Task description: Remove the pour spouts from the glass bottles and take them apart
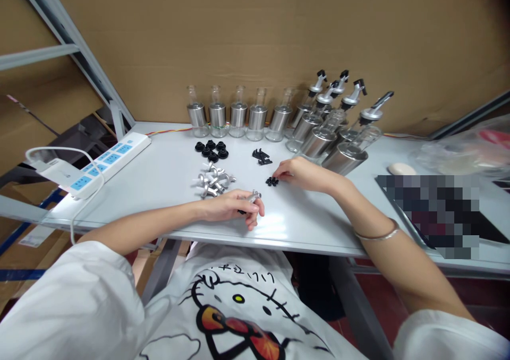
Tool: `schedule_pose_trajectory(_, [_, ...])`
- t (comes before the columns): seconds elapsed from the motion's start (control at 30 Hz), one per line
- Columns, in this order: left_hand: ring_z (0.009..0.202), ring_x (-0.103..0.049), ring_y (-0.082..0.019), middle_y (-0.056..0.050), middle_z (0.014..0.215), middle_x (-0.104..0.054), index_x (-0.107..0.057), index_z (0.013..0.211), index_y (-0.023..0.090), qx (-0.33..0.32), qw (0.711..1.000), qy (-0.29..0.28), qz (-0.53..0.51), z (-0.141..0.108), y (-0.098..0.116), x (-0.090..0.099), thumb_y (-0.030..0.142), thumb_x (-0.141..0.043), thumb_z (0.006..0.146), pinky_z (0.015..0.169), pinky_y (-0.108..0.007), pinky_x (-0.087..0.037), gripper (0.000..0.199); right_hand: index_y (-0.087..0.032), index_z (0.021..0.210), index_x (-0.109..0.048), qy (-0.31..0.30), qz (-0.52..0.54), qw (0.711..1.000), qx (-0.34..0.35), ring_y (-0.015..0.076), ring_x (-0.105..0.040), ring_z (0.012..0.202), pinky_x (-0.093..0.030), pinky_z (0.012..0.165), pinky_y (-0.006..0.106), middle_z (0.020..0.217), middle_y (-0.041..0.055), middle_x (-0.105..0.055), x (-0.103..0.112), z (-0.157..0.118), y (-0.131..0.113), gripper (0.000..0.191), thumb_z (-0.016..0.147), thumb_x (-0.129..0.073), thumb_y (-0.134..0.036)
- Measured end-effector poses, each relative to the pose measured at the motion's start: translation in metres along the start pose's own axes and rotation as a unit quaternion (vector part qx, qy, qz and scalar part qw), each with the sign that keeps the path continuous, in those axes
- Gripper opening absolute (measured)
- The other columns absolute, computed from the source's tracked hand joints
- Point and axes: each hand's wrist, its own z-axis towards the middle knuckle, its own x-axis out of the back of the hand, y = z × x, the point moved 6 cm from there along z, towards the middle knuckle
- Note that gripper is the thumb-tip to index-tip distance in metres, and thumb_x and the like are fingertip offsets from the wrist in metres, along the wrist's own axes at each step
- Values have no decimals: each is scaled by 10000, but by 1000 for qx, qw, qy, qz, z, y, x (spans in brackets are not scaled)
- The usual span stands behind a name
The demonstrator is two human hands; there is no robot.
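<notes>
1. Near the front edge of the worktop (pixel 167 158), your left hand (pixel 235 206): fingers curled around one silver pourer spout (pixel 255 195), its narrow end showing above the fingers; a dark part is visible against the palm.
2. Right of centre, your right hand (pixel 295 173): thumb and fingers drawn narrow, tips down at the small black caps (pixel 272 181); whether a cap is gripped, you cannot tell from this view.
3. Left of your left hand, just behind it: a loose pile of silver pourer spouts (pixel 213 178).
4. Behind that pile: a cluster of black ribbed stoppers (pixel 212 150).
5. Behind the caps: a small heap of black levers (pixel 261 156).
6. Along the back: five glass bottles with metal sleeves (pixel 239 117), upright, necks bare.
7. Beyond your right hand: a group of sleeved bottles (pixel 316 139), several with assembled pourers (pixel 350 102) fitted.
8. At your far left: a white power strip (pixel 113 161).
</notes>
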Motion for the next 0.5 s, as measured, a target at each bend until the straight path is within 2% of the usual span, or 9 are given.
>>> schedule_pose_trajectory(0.13, [607, -569, -145, 22, 579, -570, -605, 840, 127, 6, 1000, 5, -2, 0, 0, 0, 403, -711, 739, 718, -329, -412, 313, -144, 942, -716, 5, 0, 1000, -25, 206, -658, 825, -503, 786, 335, 944, 106, -717, 6, 0, -5, 324, 811, -432, -58])
schedule_pose_trajectory(0.23, [616, -573, -148, 16, 589, -584, -605, 852, 125, 5, 1000, 2, -2, 0, 0, 0, 397, -718, 730, 709, -321, -405, 318, -172, 1037, -679, -9, 45, 999, 11, 210, -633, 965, -494, 864, 346, 1103, 99, -650, 4, -1, -18, 370, 741, -491, -54])
schedule_pose_trajectory(0.33, [613, -570, -145, 14, 592, -588, -610, 847, 130, 4, 1000, 1, -5, 0, 0, 0, 383, -721, 722, 701, -318, -400, 304, -189, 1011, -680, -33, 58, 997, 36, 230, -582, 1082, -470, 931, 358, 1166, 101, -594, -4, -1, -26, 395, 674, -540, -38])
schedule_pose_trajectory(0.4, [613, -573, -146, 12, 590, -588, -610, 843, 130, 5, 1000, 2, -5, 0, 0, 0, 373, -720, 719, 693, -318, -396, 294, -178, 983, -685, -29, 44, 998, 29, 234, -580, 1063, -467, 930, 358, 1125, 113, -591, -8, 0, -26, 345, 692, -553, -47])
schedule_pose_trajectory(0.5, [614, -575, -142, 9, 593, -594, -607, 847, 127, 4, 1000, 5, -4, 0, 1, 0, 360, -712, 720, 676, -313, -388, 285, -161, 962, -682, -36, 43, 998, 12, 202, -607, 928, -486, 863, 329, 1052, 107, -603, -11, 2, -23, 270, 738, -557, -76])
